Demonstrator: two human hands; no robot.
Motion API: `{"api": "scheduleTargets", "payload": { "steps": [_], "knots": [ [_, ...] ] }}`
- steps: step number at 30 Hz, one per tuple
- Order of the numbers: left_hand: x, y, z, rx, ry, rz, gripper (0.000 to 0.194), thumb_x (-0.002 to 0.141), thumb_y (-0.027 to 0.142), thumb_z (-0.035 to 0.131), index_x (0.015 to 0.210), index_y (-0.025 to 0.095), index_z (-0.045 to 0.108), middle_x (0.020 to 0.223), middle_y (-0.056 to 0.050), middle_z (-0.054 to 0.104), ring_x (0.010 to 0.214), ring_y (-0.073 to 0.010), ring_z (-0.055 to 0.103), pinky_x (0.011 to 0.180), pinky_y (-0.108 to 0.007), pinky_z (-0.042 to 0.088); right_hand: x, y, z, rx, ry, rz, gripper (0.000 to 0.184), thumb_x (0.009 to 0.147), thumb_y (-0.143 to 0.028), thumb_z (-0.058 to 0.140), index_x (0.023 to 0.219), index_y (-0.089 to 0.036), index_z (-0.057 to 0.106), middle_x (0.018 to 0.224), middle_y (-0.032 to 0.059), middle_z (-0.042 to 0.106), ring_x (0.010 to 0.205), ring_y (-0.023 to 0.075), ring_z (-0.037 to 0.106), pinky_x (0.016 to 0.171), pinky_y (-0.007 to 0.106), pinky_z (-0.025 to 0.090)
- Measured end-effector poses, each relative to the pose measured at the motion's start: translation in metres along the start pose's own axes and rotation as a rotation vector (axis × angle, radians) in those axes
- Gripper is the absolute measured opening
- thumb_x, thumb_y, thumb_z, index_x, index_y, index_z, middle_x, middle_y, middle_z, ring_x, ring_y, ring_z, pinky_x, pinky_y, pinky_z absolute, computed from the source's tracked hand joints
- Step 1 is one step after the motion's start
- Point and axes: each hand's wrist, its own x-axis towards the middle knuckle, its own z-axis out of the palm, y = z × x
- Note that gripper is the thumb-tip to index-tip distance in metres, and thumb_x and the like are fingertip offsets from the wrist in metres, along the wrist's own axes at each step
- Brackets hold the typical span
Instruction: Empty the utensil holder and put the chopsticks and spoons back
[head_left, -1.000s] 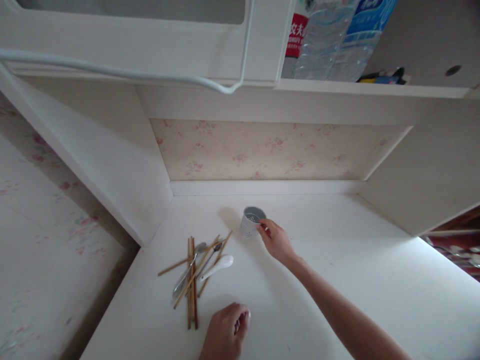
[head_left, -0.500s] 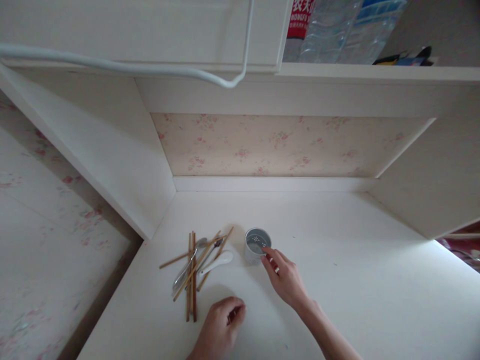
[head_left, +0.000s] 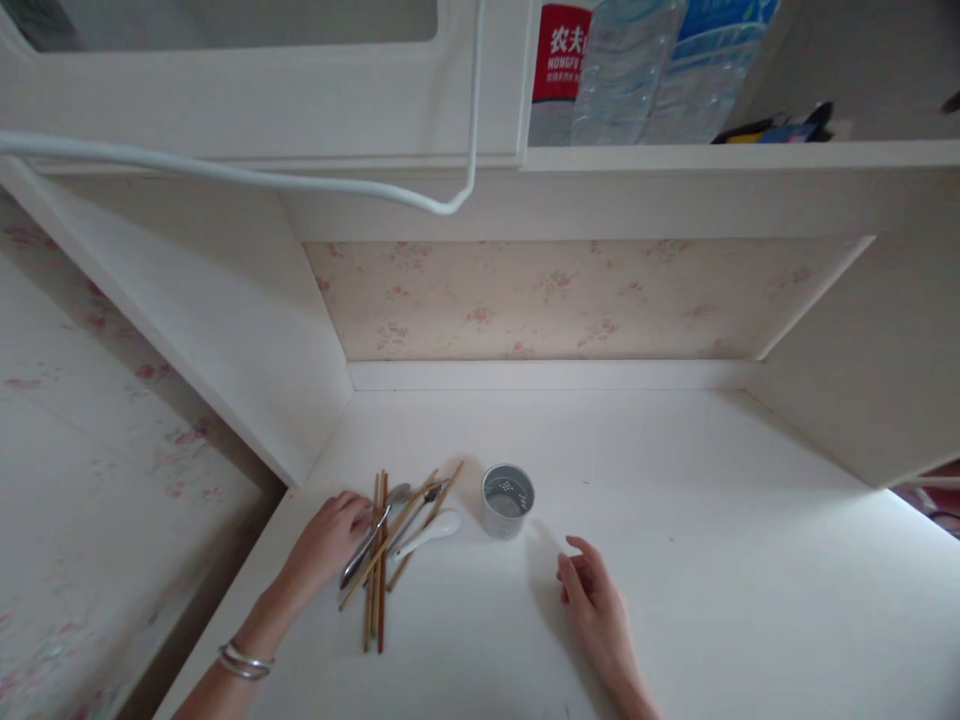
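A small grey perforated metal cup [head_left: 507, 499] stands upright on the white desk [head_left: 712, 560]. Left of it lies a loose pile of wooden chopsticks [head_left: 380, 560], a metal spoon [head_left: 371, 538] and a white ceramic spoon [head_left: 426, 532]. My left hand [head_left: 328, 537] rests at the pile's left edge, fingers curled against the chopsticks and the metal spoon; I cannot make out a firm grip. My right hand [head_left: 594, 600] lies on the desk just right of and below the cup, fingers loosely spread, holding nothing and apart from the cup.
A shelf above holds plastic water bottles [head_left: 637, 70] and small items. A white cable [head_left: 262, 178] droops across the cabinet front. White side panels [head_left: 225, 340] and floral wallpaper [head_left: 555, 300] enclose the desk recess. A floral surface [head_left: 82, 450] lies at the left.
My right hand let go of the cup after pulling it nearer and drew back to the right. My left hand moved from the desk's front edge up-left to the utensil pile.
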Motion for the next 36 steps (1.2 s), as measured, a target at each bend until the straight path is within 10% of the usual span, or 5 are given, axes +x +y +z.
{"api": "scheduleTargets", "payload": {
  "steps": [11, 26, 32, 36],
  "knots": [
    [0.012, 0.011, 0.01, -0.033, -0.142, 0.063, 0.035, 0.092, 0.025, 0.037, 0.112, 0.024, 0.067, 0.099, -0.007, 0.065, 0.097, -0.0218, 0.06, 0.091, -0.034, 0.045, 0.004, -0.007, 0.003, -0.168, -0.041, -0.074, 0.037, 0.09, -0.052, 0.043, 0.106, -0.024, 0.06, 0.067, -0.0006, 0.063, 0.06, 0.0174, 0.059, 0.057, 0.026, 0.044],
    [0.015, 0.027, -0.014, 0.462, 0.096, 0.14, 0.058, 0.079, 0.0, 0.035, 0.124, 0.027, 0.061, 0.117, -0.01, 0.059, 0.099, -0.0259, 0.053, 0.089, -0.04, 0.045, 0.002, -0.017, 0.0, -0.24, -0.101, -0.08, 0.033, 0.092, -0.049, 0.041, 0.1, -0.025, 0.063, 0.078, 0.003, 0.072, 0.068, 0.0195, 0.065, 0.063, 0.028, 0.047],
    [0.025, 0.03, -0.007, 0.115, 0.265, 0.041, 0.046, 0.089, 0.013, 0.033, 0.129, 0.017, 0.055, 0.108, -0.012, 0.062, 0.099, -0.026, 0.056, 0.095, -0.044, 0.045, 0.002, -0.017, 0.001, -0.262, -0.105, -0.065, 0.032, 0.093, -0.049, 0.041, 0.101, -0.025, 0.061, 0.078, 0.0028, 0.071, 0.069, 0.0201, 0.065, 0.064, 0.028, 0.047],
    [0.034, 0.072, -0.016, -0.4, 0.337, -0.069, 0.041, 0.093, 0.039, 0.041, 0.126, 0.019, 0.054, 0.112, -0.01, 0.059, 0.097, -0.0225, 0.061, 0.089, -0.041, 0.052, 0.003, -0.017, 0.002, -0.272, -0.113, -0.07, 0.032, 0.093, -0.048, 0.04, 0.103, -0.025, 0.061, 0.079, 0.0025, 0.072, 0.069, 0.0197, 0.065, 0.064, 0.028, 0.047]
  ]
}}
